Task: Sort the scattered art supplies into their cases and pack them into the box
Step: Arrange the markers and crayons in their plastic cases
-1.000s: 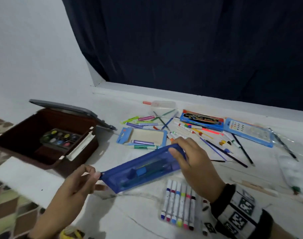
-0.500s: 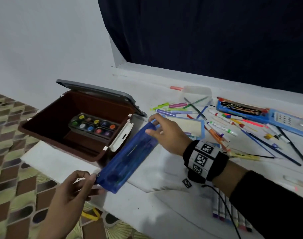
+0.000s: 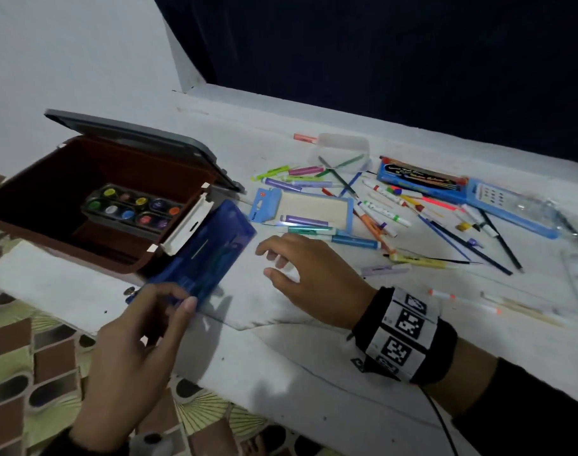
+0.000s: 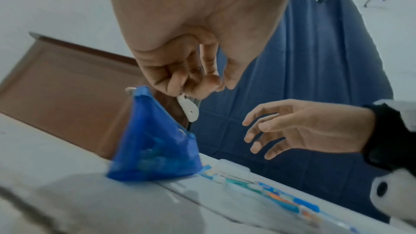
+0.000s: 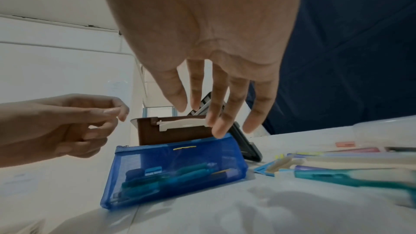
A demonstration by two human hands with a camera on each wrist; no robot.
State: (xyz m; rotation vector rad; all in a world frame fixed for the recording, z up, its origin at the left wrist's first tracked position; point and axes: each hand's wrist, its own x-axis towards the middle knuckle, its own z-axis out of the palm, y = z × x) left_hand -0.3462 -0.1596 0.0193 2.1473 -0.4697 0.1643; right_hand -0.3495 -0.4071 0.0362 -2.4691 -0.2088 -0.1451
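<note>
One brown box (image 3: 93,179) at left, holding one paint tray (image 3: 133,209) of ten colour wells; one blue mesh pouch (image 3: 202,255) beside it; two hands at frame bottom; loose pens too tangled to count.

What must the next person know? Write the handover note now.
Left hand: loosely curled over the near end of the blue mesh pouch, apparently holding nothing.
Right hand: open, hovering beside it.
The pouch holds pens and leans against the outside of the open brown box; the watercolour palette is inside.
Done: pouch filled, palette boxed.
Left: put pouch in; sort the scattered markers, pens and brushes.
</note>
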